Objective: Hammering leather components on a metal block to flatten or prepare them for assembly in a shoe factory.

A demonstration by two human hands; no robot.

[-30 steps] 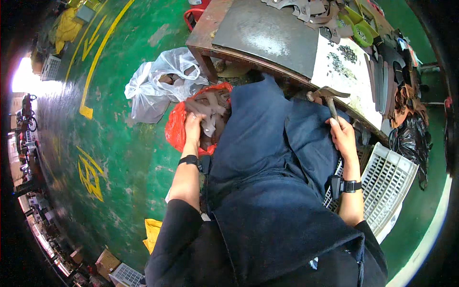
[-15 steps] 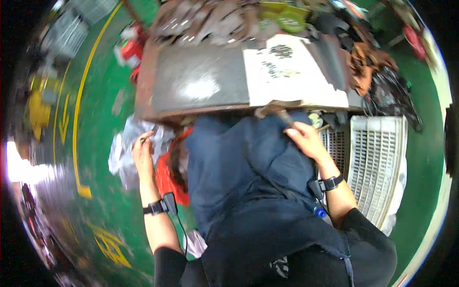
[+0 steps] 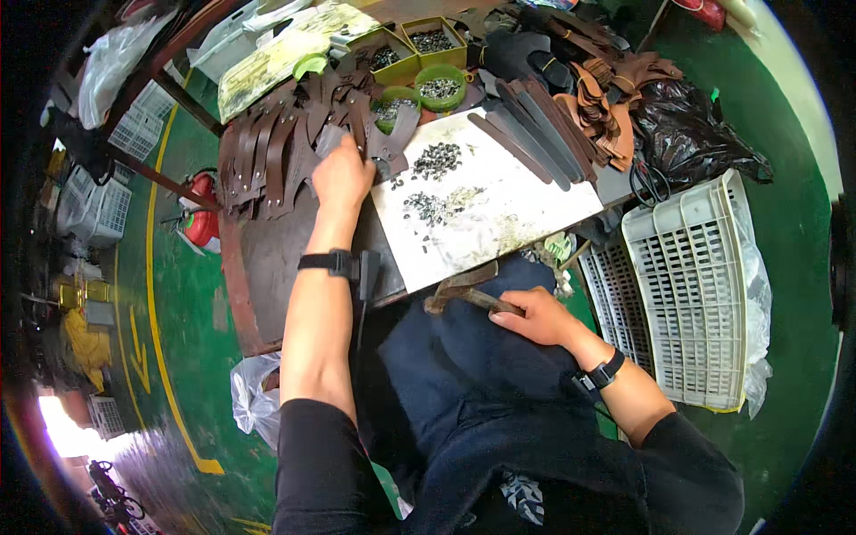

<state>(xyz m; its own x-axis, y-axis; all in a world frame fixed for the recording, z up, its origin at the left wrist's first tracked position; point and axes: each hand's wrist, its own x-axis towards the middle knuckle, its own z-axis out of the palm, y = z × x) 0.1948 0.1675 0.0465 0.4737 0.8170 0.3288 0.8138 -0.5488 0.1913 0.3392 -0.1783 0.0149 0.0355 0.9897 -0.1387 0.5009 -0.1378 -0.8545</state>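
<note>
My right hand point(image 3: 538, 317) grips the handle of a hammer point(image 3: 458, 291), whose metal head lies over my lap at the front edge of the bench. My left hand point(image 3: 344, 175) reaches across the bench, closed on a grey-brown leather piece point(image 3: 328, 140) at the edge of a pile of similar pieces point(image 3: 278, 156). Its fingertips are partly hidden. Right of that hand, a white board point(image 3: 499, 209) carries small dark metal fittings point(image 3: 437, 160) in loose heaps. Two green bowls stand beyond it, one of them a bowl of metal fittings point(image 3: 440, 86).
Yellow boxes point(image 3: 433, 37) of fittings stand at the back. Dark leather strips point(image 3: 535, 125), tan leather pieces point(image 3: 599, 111) and a black plastic bag point(image 3: 695, 134) lie to the right. White plastic crates point(image 3: 691, 294) stand beside my right arm. A red fire extinguisher point(image 3: 203, 214) is left of the bench.
My left hand has gone from beside my left leg up and over the bench to the leather pile, and closed on a piece. The hammer in my right hand has shifted left and nearer.
</note>
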